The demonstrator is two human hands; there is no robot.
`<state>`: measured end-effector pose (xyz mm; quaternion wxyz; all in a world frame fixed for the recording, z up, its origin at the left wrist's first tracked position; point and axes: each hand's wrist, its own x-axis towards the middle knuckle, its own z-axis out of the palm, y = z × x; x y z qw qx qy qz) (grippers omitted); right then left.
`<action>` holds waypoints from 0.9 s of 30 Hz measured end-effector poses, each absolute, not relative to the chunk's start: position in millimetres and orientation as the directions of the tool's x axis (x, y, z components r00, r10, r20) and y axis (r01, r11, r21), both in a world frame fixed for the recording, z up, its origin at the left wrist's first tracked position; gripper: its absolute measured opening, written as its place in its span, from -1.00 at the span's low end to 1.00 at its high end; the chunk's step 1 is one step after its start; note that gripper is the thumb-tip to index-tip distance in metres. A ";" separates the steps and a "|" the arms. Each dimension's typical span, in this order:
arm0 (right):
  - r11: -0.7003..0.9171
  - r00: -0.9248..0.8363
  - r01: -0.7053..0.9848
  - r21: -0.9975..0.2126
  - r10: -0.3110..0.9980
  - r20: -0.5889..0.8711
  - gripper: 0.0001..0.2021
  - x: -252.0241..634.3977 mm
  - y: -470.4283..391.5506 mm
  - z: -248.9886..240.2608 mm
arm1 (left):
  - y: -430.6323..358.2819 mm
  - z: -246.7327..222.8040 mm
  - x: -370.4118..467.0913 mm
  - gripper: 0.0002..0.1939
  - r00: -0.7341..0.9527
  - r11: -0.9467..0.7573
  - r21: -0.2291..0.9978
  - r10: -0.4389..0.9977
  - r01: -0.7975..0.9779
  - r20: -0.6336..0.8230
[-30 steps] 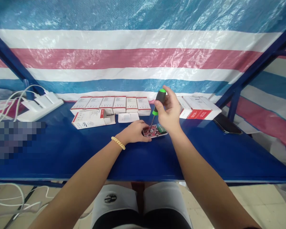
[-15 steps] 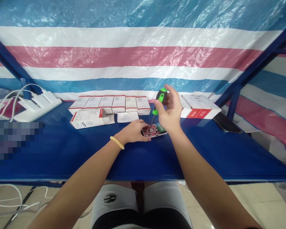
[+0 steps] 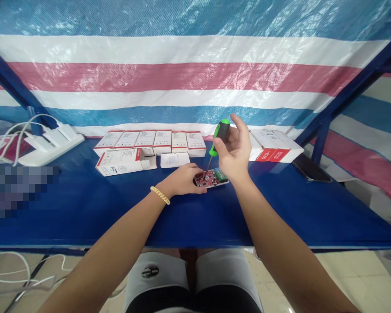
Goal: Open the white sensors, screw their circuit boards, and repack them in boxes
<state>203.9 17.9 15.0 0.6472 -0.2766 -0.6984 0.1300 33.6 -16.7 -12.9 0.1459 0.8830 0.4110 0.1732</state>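
Between thumb and fingers, my left hand (image 3: 186,179) grips the left end of a small white-cased device with a red circuit board (image 3: 210,178) and a green terminal block (image 3: 220,174). It rests on the blue table. My right hand (image 3: 235,152) holds a green and black screwdriver (image 3: 222,131) by its handle, index finger raised. The shaft slants down to the left, and its tip meets the board near my left fingers. Whether the tip sits in a screw is too small to tell. A white plastic cover (image 3: 175,160) lies just behind my left hand.
A row of white and red boxes (image 3: 163,141) stands at the back, with an opened box (image 3: 126,161) before it. More boxes (image 3: 275,147) and a black phone (image 3: 311,168) are at right. A power strip (image 3: 54,145) with white plugs lies at left on the blue table (image 3: 117,221).
My right hand has shifted slightly right, its index finger lifting a little off the screwdriver handle, which has turned slightly. My left hand and the device stay nearly still.
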 end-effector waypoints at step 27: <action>0.825 0.060 0.280 -0.491 0.495 0.867 -0.39 204.2 18.1 15.3 | -17.1 -13.0 33.5 -0.48 0.611 -0.633 0.384 0.767 0.672 0.196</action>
